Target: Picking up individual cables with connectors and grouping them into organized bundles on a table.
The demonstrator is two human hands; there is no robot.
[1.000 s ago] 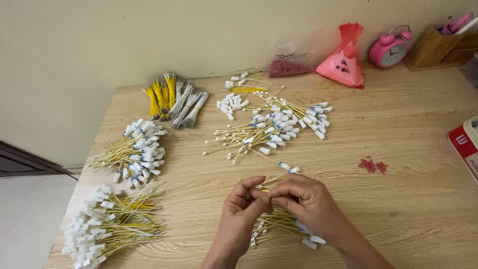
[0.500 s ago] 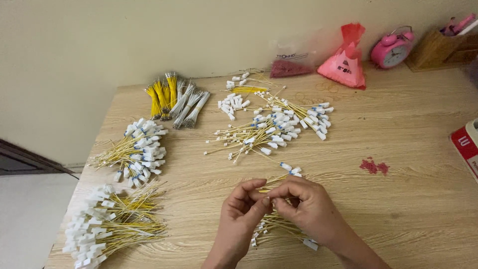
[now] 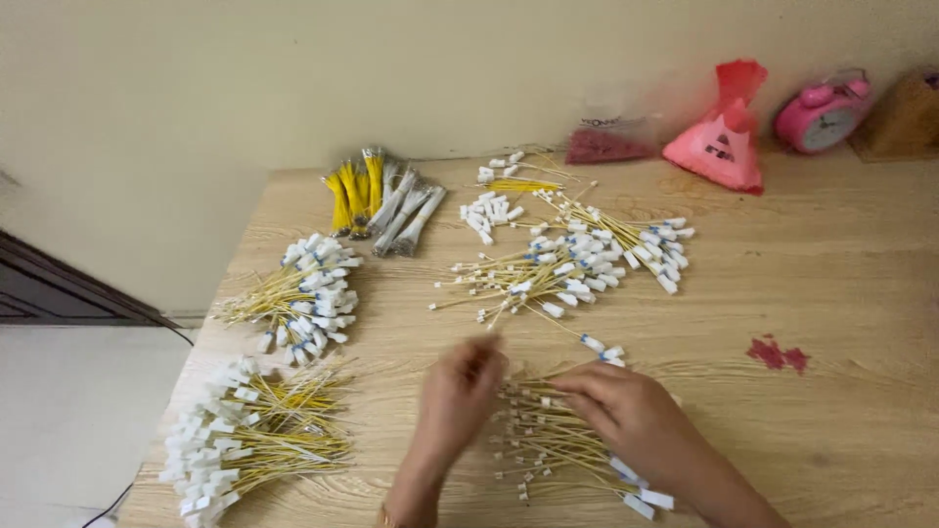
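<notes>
My left hand [image 3: 458, 391] is blurred with motion near the table's front, its fingers bent just left of a small pile of thin yellow wires with white plugs [image 3: 548, 440]. Whether it holds a wire is unclear. My right hand [image 3: 626, 411] rests on that same pile, fingers spread over the wires, touching them. A few loose white plugs [image 3: 602, 347] lie just beyond the hands. The wooden table [image 3: 841, 323] carries everything.
Wire bundles with white plugs lie at the front left [image 3: 245, 440], the mid left [image 3: 298, 293] and the centre [image 3: 577, 254]. Yellow and grey cable bundles [image 3: 377, 200] sit at the back. A red bag [image 3: 719, 137], a pink alarm clock [image 3: 822, 112] and a red stain [image 3: 778, 354] lie to the right.
My hands have come apart: the left moved left and up, blurred, while the right dropped onto the wire pile. The camera view shifted slightly right.
</notes>
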